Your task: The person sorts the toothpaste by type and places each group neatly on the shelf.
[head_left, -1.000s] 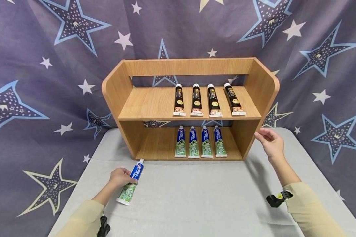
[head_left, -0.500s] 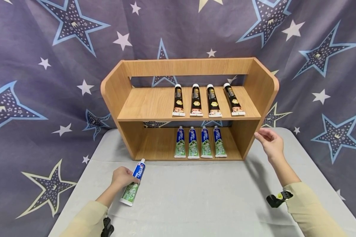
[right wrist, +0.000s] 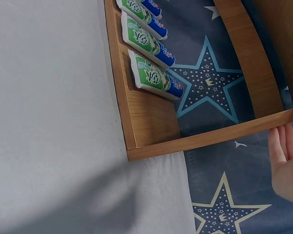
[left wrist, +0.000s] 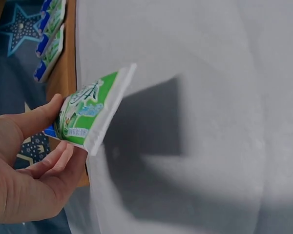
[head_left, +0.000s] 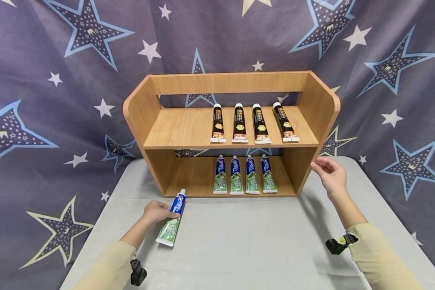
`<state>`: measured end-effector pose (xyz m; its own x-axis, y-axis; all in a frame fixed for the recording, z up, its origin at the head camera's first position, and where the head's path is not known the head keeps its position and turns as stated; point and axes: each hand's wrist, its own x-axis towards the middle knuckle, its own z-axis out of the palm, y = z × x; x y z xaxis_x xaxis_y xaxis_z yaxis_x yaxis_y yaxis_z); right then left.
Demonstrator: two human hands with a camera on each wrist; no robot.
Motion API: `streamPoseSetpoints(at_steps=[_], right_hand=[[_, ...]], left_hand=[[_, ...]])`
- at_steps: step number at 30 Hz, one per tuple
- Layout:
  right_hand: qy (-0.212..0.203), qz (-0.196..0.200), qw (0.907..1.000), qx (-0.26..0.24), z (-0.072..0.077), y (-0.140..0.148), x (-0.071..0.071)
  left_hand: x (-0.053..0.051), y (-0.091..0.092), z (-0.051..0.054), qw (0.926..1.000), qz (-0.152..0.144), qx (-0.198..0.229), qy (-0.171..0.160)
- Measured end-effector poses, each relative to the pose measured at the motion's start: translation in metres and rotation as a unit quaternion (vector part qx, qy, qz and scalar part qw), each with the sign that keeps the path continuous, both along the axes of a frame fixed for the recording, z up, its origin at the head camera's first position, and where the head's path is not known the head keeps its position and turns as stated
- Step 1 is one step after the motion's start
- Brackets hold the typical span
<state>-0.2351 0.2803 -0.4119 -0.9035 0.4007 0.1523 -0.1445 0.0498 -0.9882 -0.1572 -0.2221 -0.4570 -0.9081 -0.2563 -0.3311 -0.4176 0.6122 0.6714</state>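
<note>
My left hand (head_left: 157, 212) pinches a blue, green and white toothpaste tube (head_left: 172, 219) by its middle, thumb on one face and fingers on the other. The tube is tilted, cap toward the shelf, and hangs above the table in front of the shelf's lower left corner. In the left wrist view its green crimped end (left wrist: 95, 105) points toward the table, while the cap end is hidden. My right hand (head_left: 331, 177) holds the front edge of the right side panel of the wooden shelf (head_left: 232, 146). In the right wrist view, thumb and fingers (right wrist: 283, 144) lie on either side of that panel.
Several matching toothpaste tubes (head_left: 236, 175) lie in a row on the lower tier, right of its middle. Several black tubes (head_left: 240, 123) lie on the upper tier. The shelf stands on a grey-covered table (head_left: 239, 241) before a star-patterned curtain (head_left: 50, 169).
My left hand has carried the toothpaste tube to the right and slightly toward the shelf. My right hand has stayed at the side panel.
</note>
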Motion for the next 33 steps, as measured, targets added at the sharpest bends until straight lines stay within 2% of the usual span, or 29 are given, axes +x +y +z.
streamPoseSetpoints(at_steps=[6, 10, 18, 25, 33], right_hand=[[0.003, 0.001, 1.0, -0.002, 0.0, 0.001, 0.0], [0.004, 0.004, 1.0, 0.006, -0.001, 0.0, 0.001], [-0.007, 0.006, 0.9999, 0.004, -0.002, 0.001, -0.001], [-0.011, 0.002, 0.9999, 0.004, -0.001, 0.001, 0.0], [-0.002, 0.001, 0.9998, 0.02, 0.002, 0.0, 0.002]], left_hand=[[-0.013, 0.009, -0.002, 0.998, 0.021, 0.056, -0.02], [-0.022, 0.016, -0.003, 0.994, 0.038, 0.097, -0.033], [-0.04, 0.032, -0.002, 0.9857, 0.053, 0.154, -0.043], [-0.057, 0.049, -0.003, 0.9822, 0.076, 0.164, -0.051], [-0.076, 0.063, 0.003, 0.9807, 0.073, 0.174, -0.051]])
